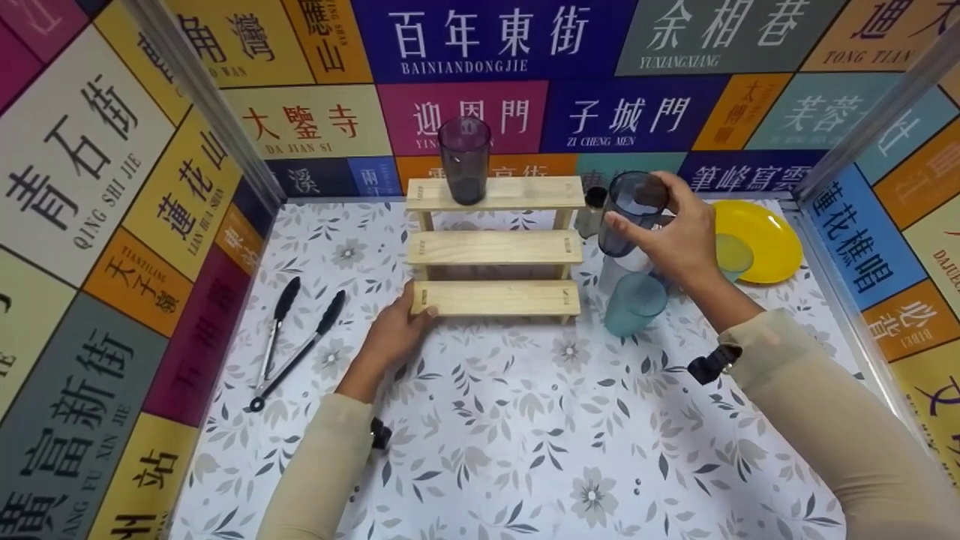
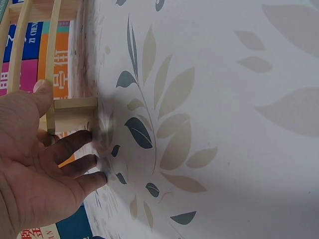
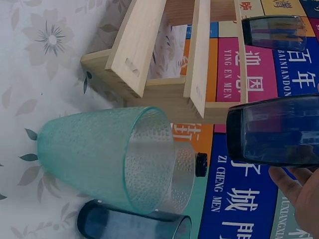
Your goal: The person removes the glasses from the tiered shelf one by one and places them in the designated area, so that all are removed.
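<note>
My right hand [image 1: 682,236] grips a dark blue drinking glass [image 1: 626,202] and holds it up to the right of a three-step wooden rack [image 1: 495,247]. The glass also shows in the right wrist view, its base beside the rack's upper step. My left hand [image 1: 394,330] holds the left end of the lowest step, thumb over the board and the other fingers beside and under it, as the left wrist view shows. A purple-grey glass [image 1: 465,169] stands on the top step, left of its middle. Just below the held glass, a teal textured tumbler [image 1: 634,307] stands on the table.
Close to the tumbler are a clear cup [image 3: 180,179], another dark blue glass [image 3: 124,224] and a small black-capped bottle [image 1: 592,214]. Farther right lies a yellow plate [image 1: 776,244] by a pale green round piece [image 1: 733,255]. Black-tipped tongs [image 1: 289,352] lie spread at left. Printed panels wall the table.
</note>
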A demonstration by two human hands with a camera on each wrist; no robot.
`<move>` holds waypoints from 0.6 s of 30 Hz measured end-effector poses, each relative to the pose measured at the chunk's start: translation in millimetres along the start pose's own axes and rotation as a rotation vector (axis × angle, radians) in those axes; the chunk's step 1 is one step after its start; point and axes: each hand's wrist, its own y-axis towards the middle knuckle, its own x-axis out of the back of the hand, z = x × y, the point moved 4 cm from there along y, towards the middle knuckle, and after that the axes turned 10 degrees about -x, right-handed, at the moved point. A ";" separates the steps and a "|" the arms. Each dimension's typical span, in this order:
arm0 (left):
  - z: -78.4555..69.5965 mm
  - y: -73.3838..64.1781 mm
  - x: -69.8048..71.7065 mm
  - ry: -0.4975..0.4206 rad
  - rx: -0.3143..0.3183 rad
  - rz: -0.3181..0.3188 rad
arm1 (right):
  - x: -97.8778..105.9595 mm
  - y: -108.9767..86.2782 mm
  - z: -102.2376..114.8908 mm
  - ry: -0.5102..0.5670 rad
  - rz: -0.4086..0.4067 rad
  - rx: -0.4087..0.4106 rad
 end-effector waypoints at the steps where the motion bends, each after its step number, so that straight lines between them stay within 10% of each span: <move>1: -1.0 0.0 0.3 -0.001 -0.003 -0.001 | 1.8 -0.6 -2.2 -0.009 -0.002 -0.008; 12: -2.7 0.7 -0.9 0.009 0.054 0.032 | 21.6 -14.0 -19.8 -0.052 -0.028 -0.039; 18: 30.1 11.4 -13.3 -0.001 0.032 0.026 | 31.0 -20.6 -25.7 -0.086 -0.043 -0.072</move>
